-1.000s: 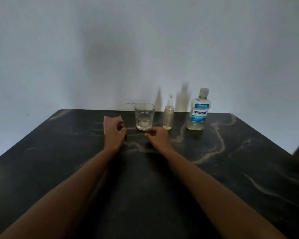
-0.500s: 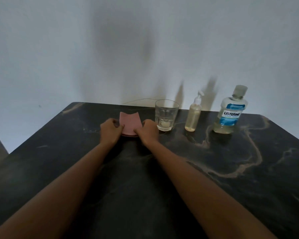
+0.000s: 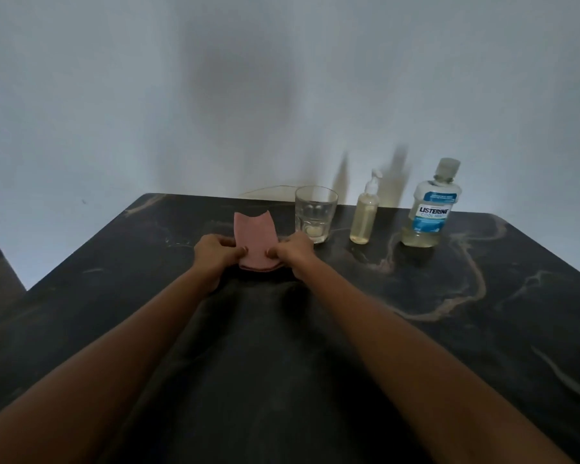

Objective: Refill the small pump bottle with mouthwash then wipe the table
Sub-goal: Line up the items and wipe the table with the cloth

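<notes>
Both bare forearms reach forward over the dark tabletop, converging just left of the glass. The left hand and right hand each pinch a side of the folded pink cloth, thumbs on top and fingers curled. The cloth sits between the hands, immediately left of the glass, its far edge notched (two corners poking up). The small pump bottle stands upright right of the glass, and the mouthwash bottle further right, capped. The fingers beneath the cloth are hidden, and in the dim light I cannot tell whether the cloth touches the tabletop.
</notes>
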Demonstrator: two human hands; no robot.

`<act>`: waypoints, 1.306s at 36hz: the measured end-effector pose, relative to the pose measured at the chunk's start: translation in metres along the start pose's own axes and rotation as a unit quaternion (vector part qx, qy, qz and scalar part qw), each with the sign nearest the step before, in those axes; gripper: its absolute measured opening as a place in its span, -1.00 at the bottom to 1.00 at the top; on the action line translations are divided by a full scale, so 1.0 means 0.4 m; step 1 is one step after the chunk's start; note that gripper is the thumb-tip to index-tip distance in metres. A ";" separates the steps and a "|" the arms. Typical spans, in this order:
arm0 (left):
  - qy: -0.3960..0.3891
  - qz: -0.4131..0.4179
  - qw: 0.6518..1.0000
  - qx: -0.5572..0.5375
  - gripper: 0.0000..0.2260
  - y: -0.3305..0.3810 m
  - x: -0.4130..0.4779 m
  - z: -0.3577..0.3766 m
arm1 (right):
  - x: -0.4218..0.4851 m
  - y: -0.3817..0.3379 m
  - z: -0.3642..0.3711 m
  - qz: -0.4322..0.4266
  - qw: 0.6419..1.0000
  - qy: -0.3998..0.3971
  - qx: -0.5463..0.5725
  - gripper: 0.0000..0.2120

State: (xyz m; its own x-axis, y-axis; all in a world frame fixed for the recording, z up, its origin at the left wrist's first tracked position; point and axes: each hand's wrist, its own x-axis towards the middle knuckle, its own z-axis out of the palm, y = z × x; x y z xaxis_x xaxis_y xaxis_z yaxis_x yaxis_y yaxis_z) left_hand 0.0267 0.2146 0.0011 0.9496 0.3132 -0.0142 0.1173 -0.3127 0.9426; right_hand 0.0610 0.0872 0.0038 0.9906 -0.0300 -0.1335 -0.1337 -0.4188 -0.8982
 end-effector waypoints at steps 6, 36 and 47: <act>-0.047 -0.012 0.998 -0.029 -0.69 0.029 -0.103 0.020 | -0.090 0.037 -0.087 0.028 0.999 -0.005 0.022 -0.82; -0.254 0.214 0.933 0.140 -0.87 0.024 -0.617 0.194 | -0.633 0.318 -0.461 -0.056 0.986 0.063 -0.141 -0.72; -0.237 0.299 0.907 0.176 -0.87 0.014 -0.571 0.133 | -0.616 0.282 -0.345 -0.139 0.939 0.086 -0.302 -0.46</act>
State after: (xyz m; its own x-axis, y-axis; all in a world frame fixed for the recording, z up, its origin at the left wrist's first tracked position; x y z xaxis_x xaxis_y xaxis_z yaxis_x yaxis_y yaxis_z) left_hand -0.1739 0.0938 -0.0080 0.8823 -0.4022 0.2444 -0.4543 -0.5920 0.6657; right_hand -0.1942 -0.0779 -0.0067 0.9817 0.0323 0.1874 0.1203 -0.8687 -0.4805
